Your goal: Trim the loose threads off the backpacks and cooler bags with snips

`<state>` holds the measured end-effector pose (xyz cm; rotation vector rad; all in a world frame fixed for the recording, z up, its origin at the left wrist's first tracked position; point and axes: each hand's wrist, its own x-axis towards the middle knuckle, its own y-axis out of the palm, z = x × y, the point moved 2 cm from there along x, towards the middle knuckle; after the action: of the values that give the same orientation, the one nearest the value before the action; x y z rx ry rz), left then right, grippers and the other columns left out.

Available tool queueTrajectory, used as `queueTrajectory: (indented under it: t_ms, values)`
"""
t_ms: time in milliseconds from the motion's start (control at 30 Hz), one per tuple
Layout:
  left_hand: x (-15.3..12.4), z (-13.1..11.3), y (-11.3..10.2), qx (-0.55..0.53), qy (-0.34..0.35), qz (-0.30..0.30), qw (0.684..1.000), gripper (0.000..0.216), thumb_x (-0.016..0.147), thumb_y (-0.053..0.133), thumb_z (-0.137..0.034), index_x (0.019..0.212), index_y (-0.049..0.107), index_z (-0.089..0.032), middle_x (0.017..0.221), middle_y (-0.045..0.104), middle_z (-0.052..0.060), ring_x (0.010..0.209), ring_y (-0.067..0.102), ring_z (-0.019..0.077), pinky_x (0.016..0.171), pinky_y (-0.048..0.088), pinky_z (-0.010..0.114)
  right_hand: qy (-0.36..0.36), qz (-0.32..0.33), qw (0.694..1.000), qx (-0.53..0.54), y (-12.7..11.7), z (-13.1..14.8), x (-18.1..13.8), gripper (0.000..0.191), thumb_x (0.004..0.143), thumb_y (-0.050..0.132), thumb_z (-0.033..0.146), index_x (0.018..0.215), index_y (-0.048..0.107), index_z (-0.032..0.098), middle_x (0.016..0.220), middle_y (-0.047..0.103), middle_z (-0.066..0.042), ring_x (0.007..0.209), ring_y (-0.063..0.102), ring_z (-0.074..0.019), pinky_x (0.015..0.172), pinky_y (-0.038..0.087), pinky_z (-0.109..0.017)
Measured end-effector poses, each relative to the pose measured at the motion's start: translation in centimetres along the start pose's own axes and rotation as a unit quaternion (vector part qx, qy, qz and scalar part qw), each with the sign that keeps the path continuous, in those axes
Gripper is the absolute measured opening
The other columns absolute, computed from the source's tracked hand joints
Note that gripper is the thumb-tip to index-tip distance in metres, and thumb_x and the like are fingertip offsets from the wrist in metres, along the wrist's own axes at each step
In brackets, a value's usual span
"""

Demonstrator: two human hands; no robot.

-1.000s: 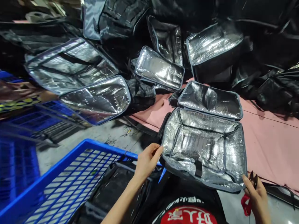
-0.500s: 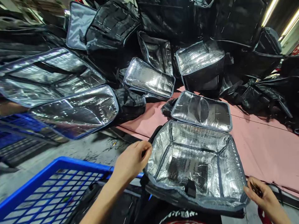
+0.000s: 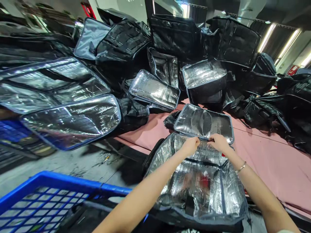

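Note:
An insulated bag [image 3: 167, 191] with a silver foil lining lies open in front of me on the pink table edge. Its foil-lined lid [image 3: 191, 121] is folded back onto the table. Both of my hands are at the far rim, where the lid joins the body. My left hand [image 3: 190, 147] is closed on that rim, its fingertips partly hidden. Close beside it, my right hand [image 3: 218, 143] pinches the same rim; a bracelet [image 3: 241, 167] circles that wrist.
A blue plastic basket [image 3: 43, 176] with dark bags stands at lower left. A large open foil-lined bag [image 3: 73, 119] is at left, with part of another person's arm [image 3: 7, 113] beside it. Several black bags [image 3: 173, 35] are piled on the pink table [image 3: 262, 155].
My hands have moved from the bag's left and right sides to its far rim, close together. The view has tilted up a little, showing more of the room behind.

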<state>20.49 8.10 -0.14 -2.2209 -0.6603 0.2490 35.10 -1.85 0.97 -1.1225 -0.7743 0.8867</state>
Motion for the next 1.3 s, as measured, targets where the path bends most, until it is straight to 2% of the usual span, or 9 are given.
queueTrajectory:
  t_ms: [133, 267, 500, 600, 667, 800, 933, 1100, 1300]
  values:
    - [-1.2, 2.5, 3.7, -0.02, -0.037, -0.046, 0.998, 0.015, 0.08, 0.046, -0.015, 0.084, 0.061, -0.016, 0.081, 0.066, 0.006, 0.074, 0.06, 0.0172, 0.067, 0.041, 0.026, 0.015, 0.025, 1.0, 0.004, 1.9, -0.6, 1.1, 0.015, 0.08, 0.055, 0.029, 0.071, 0.063, 0.022, 0.072, 0.063, -0.001, 0.066, 0.055, -0.0144, 0.055, 0.031, -0.022]
    - [-0.8, 2.2, 5.3, -0.033, -0.049, -0.058, 0.997, 0.013, 0.08, 0.054, -0.027, 0.078, 0.061, -0.017, 0.08, 0.066, 0.005, 0.076, 0.06, 0.0184, 0.07, 0.041, 0.027, 0.029, 0.039, 0.999, 0.003, 2.4, -1.3, 1.4, 0.021, 0.08, 0.054, 0.033, 0.066, 0.062, 0.021, 0.065, 0.06, -0.001, 0.062, 0.052, -0.0139, 0.054, 0.028, -0.022]
    - [0.5, 0.8, 6.1, -0.043, -0.087, -0.08, 0.992, 0.016, 0.081, 0.048, -0.025, 0.072, 0.059, -0.017, 0.076, 0.065, 0.008, 0.073, 0.059, 0.0212, 0.063, 0.038, 0.029, 0.046, 0.022, 0.999, 0.0, 2.4, -0.8, 0.5, 0.023, 0.083, 0.048, 0.034, 0.067, 0.059, 0.021, 0.068, 0.06, -0.002, 0.064, 0.053, -0.0157, 0.055, 0.029, -0.024]
    - [0.0, 1.2, 5.6, -0.066, -0.068, -0.063, 0.993, 0.013, 0.078, 0.051, -0.025, 0.069, 0.058, -0.019, 0.067, 0.063, 0.002, 0.067, 0.057, 0.0173, 0.062, 0.037, 0.027, 0.055, -0.02, 0.998, 0.018, 2.3, -0.8, -0.3, 0.022, 0.084, 0.047, 0.038, 0.084, 0.059, 0.02, 0.086, 0.062, -0.005, 0.076, 0.056, -0.0183, 0.059, 0.034, -0.025]
    - [-0.2, 1.6, 5.2, -0.085, -0.056, -0.053, 0.993, 0.014, 0.077, 0.051, -0.026, 0.066, 0.057, -0.02, 0.065, 0.062, 0.0, 0.064, 0.055, 0.0154, 0.062, 0.037, 0.026, 0.05, -0.077, 0.995, 0.05, 2.0, -1.2, -0.9, 0.026, 0.086, 0.044, 0.039, 0.097, 0.056, 0.019, 0.096, 0.06, -0.007, 0.083, 0.056, -0.0194, 0.064, 0.037, -0.027]
    - [0.0, 2.1, 4.8, -0.125, -0.035, -0.028, 0.991, 0.013, 0.075, 0.051, -0.027, 0.065, 0.056, -0.02, 0.064, 0.064, -0.002, 0.061, 0.055, 0.0139, 0.06, 0.038, 0.024, -0.056, -0.177, 0.981, 0.056, 1.0, -2.6, -2.2, 0.024, 0.087, 0.044, 0.031, 0.104, 0.055, 0.018, 0.099, 0.058, -0.009, 0.091, 0.054, -0.0198, 0.076, 0.04, -0.03]
    - [0.6, 2.6, 5.3, -0.154, -0.03, -0.015, 0.987, 0.011, 0.073, 0.051, -0.027, 0.066, 0.055, -0.02, 0.063, 0.064, -0.002, 0.062, 0.057, 0.0143, 0.06, 0.039, 0.024, -0.174, -0.152, 0.973, -0.026, 1.0, -3.4, -3.2, 0.021, 0.089, 0.046, 0.029, 0.101, 0.06, 0.02, 0.099, 0.06, -0.007, 0.091, 0.053, -0.0192, 0.076, 0.038, -0.029]
    - [0.9, 3.0, 5.6, -0.171, -0.031, -0.007, 0.985, 0.012, 0.072, 0.051, -0.028, 0.066, 0.054, -0.019, 0.062, 0.064, -0.002, 0.063, 0.058, 0.0145, 0.06, 0.04, 0.024, -0.204, -0.132, 0.965, -0.096, 1.6, -2.9, -2.9, 0.023, 0.091, 0.043, 0.028, 0.103, 0.061, 0.021, 0.1, 0.062, -0.007, 0.09, 0.053, -0.0189, 0.07, 0.033, -0.03]
    - [0.9, 2.7, 5.4, -0.176, -0.029, -0.001, 0.984, 0.011, 0.071, 0.052, -0.027, 0.063, 0.053, -0.019, 0.059, 0.063, -0.002, 0.064, 0.059, 0.0148, 0.063, 0.042, 0.024, -0.225, -0.134, 0.958, -0.117, 1.6, -2.3, -2.6, 0.024, 0.092, 0.041, 0.028, 0.103, 0.061, 0.02, 0.099, 0.062, -0.007, 0.086, 0.052, -0.018, 0.067, 0.03, -0.029]
